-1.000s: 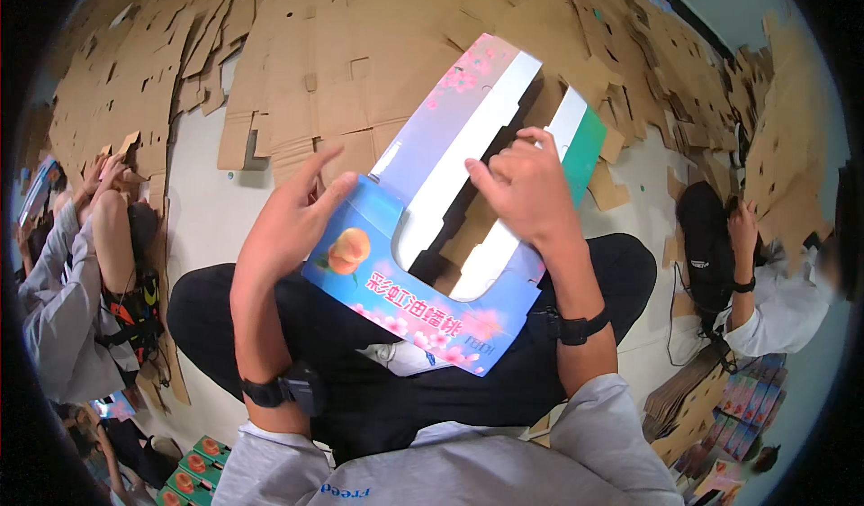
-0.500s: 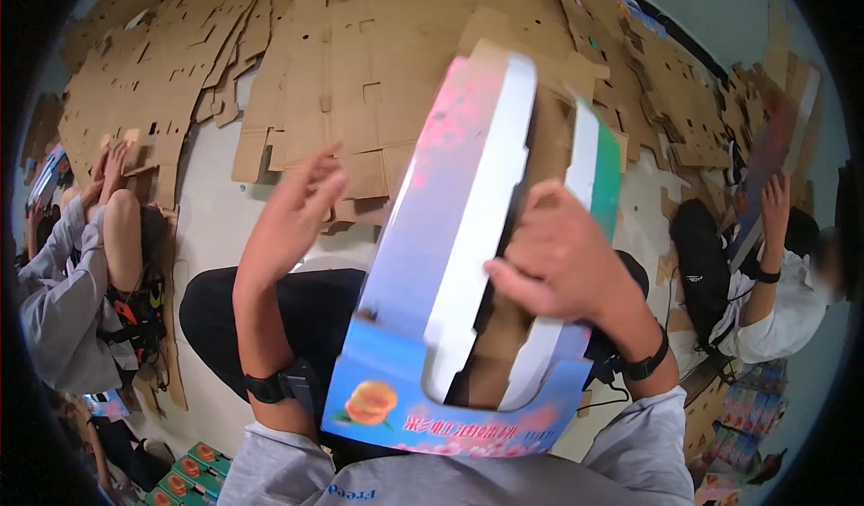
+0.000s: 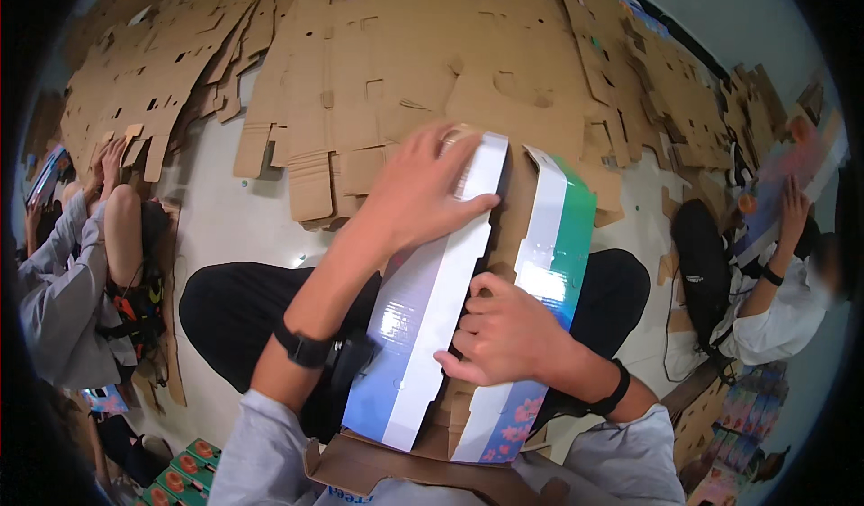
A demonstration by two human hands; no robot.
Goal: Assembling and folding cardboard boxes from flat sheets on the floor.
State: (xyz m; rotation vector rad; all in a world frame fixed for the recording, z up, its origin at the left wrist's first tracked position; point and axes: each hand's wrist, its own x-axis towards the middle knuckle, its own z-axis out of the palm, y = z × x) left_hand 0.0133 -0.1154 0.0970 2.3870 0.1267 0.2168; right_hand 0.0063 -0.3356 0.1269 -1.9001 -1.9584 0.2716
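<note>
Near flap turned outward; both hands now on the box

Half a second ago the flap stood at the near end with its printed blue face toward the person. It now lies folded out against the shirt, plain brown side up, so the near end of the box is open and the front is not closed.

Beyond it the box rests across the lap, long side running away from the person, between the dark trousers. Two white strips edge the slot along its top; the right wall is green toward the far end.

The right hand has its fingers curled down into the slot and its thumb out by the left strip. The fingertips are out of sight, so whether they pinch anything I cannot tell.

The left hand, in the air half a second ago, has come down on the far part of the left wall. This hand is spread, thumb laid across the strip, so both hands now bear on the box.

Past the box, flat brown cardboard covers much of the pale floor. To the right, a co-worker's hand is at a blurred printed panel.
</note>
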